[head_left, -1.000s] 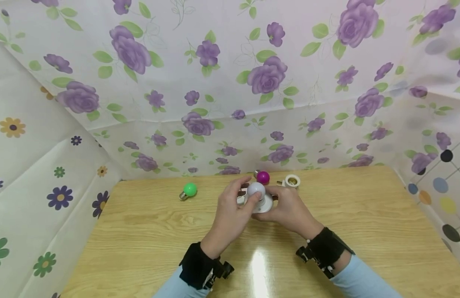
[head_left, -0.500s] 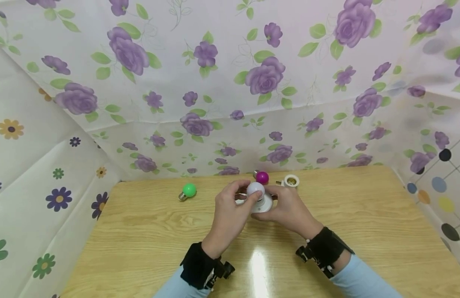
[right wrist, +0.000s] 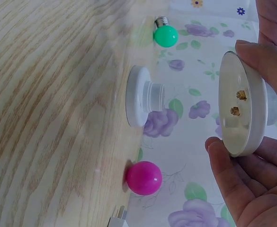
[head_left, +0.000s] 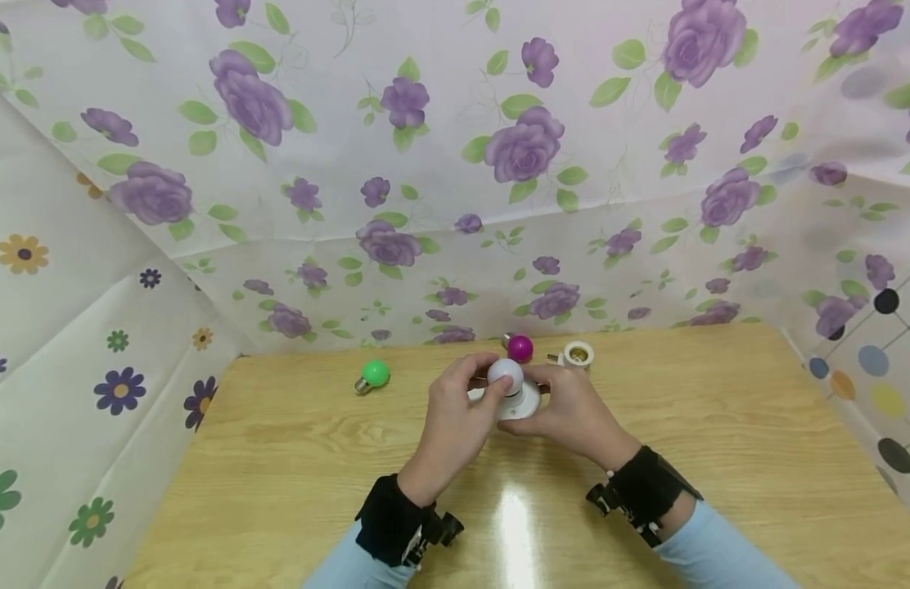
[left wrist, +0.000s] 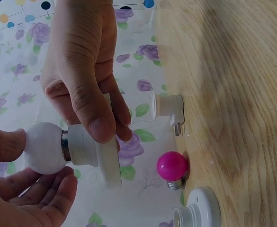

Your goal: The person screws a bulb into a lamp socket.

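Note:
Above the wooden table (head_left: 278, 458) both hands meet over a white bulb (head_left: 505, 372) that sits in a white lamp socket (head_left: 524, 402). My left hand (head_left: 458, 405) pinches the bulb (left wrist: 43, 147) between thumb and fingers. My right hand (head_left: 569, 409) grips the socket (left wrist: 95, 146) by its neck and round flange. In the right wrist view the flange's underside (right wrist: 240, 104) shows two brass contacts. The bulb's metal thread shows at the socket's mouth.
A green bulb (head_left: 376, 374) lies at the back left. A magenta bulb (head_left: 520, 348) and a white plug-in socket (head_left: 577, 354) lie just behind the hands. A second white socket (right wrist: 143, 97) stands on the table near them. Floral cloth walls enclose the table.
My left fingers have shifted slightly round the white bulb. The right hand and the socket stay where they were.

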A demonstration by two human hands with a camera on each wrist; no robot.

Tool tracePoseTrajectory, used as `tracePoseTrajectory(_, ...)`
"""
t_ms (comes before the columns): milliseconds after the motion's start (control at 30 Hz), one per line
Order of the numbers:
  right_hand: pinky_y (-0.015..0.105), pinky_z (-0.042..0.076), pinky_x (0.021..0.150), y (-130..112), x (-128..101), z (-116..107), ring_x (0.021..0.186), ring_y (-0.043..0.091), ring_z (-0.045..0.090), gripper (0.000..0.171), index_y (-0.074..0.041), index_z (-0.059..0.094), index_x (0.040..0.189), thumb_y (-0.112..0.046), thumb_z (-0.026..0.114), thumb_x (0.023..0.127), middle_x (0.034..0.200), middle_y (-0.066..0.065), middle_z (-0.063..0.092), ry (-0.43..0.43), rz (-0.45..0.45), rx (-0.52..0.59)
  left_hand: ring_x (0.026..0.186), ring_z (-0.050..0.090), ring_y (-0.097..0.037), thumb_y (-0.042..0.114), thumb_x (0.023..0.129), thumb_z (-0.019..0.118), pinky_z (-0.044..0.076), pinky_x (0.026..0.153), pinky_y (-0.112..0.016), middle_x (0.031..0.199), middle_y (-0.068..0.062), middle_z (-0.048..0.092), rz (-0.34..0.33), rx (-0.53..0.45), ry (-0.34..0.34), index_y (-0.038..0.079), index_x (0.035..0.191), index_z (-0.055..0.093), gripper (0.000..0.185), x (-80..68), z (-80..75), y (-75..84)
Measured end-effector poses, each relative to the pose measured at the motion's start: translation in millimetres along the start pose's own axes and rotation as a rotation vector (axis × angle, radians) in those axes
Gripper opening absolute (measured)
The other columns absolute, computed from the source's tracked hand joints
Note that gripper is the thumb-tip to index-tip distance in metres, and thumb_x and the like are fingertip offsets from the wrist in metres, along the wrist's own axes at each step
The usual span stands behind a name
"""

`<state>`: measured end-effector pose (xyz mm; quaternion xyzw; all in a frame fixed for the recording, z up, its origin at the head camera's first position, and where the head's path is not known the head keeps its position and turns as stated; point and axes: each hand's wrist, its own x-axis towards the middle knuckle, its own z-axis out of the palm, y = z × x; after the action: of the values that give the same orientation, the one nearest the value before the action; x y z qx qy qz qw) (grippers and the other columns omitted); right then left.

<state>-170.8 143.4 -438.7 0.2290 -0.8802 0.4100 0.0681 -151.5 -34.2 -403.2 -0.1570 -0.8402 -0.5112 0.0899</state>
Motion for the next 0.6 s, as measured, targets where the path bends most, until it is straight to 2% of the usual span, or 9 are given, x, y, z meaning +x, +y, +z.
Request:
tracePoseTrajectory(200, 0.018, 0.054, 0.076, -0.1, 1.9, 0.5, 0.094, 0.002, 0.063, 0.059, -0.025, 0.064, 0.115, -0.047, 0.082, 0.064, 0.109, -0.012, 0.066, -0.013, -0.013, -0.001, 0.098, 0.06, -0.013, 0.032, 0.093, 0.058, 0.053, 0.081, -0.025, 0.114, 0.001, 0.061, 0.027, 0.008, -0.065, 0.014, 0.122, 0.058, 0.035, 1.1, -5.3, 0.4)
tracePoseTrajectory(400, 0.021, 0.055, 0.077, 0.1, 2.4, -1.0, 0.096, 0.002, 0.063, 0.057, -0.026, 0.063, 0.116, -0.047, 0.081, 0.066, 0.109, -0.013, 0.066, -0.009, -0.031, 0.001, 0.101, 0.058, -0.014, 0.034, 0.094, 0.055, 0.055, 0.078, -0.025, 0.117, 0.002, 0.059, 0.017, -0.022, -0.096, 0.015, 0.125, 0.056, 0.037, 2.8, -8.2, 0.9)
tracePoseTrajectory(500, 0.021, 0.055, 0.077, 0.4, 0.9, -1.0, 0.095, 0.002, 0.063, 0.056, -0.028, 0.062, 0.116, -0.044, 0.082, 0.067, 0.109, -0.013, 0.065, -0.005, -0.029, 0.008, 0.102, 0.058, -0.015, 0.041, 0.092, 0.057, 0.054, 0.082, -0.027, 0.12, 0.001, 0.059, -0.014, -0.036, -0.078, 0.015, 0.127, 0.055, 0.043, 1.6, -7.1, 0.8)
tracePoseTrajectory(600, 0.021, 0.055, 0.076, -0.3, -0.1, 0.1, 0.095, 0.002, 0.063, 0.055, -0.028, 0.062, 0.116, -0.042, 0.082, 0.066, 0.109, -0.013, 0.065, 0.001, -0.022, 0.012, 0.101, 0.058, -0.013, 0.049, 0.087, 0.06, 0.052, 0.083, -0.029, 0.118, 0.002, 0.059, -0.052, -0.017, -0.03, 0.019, 0.125, 0.057, 0.049, -0.1, -5.6, 1.1)
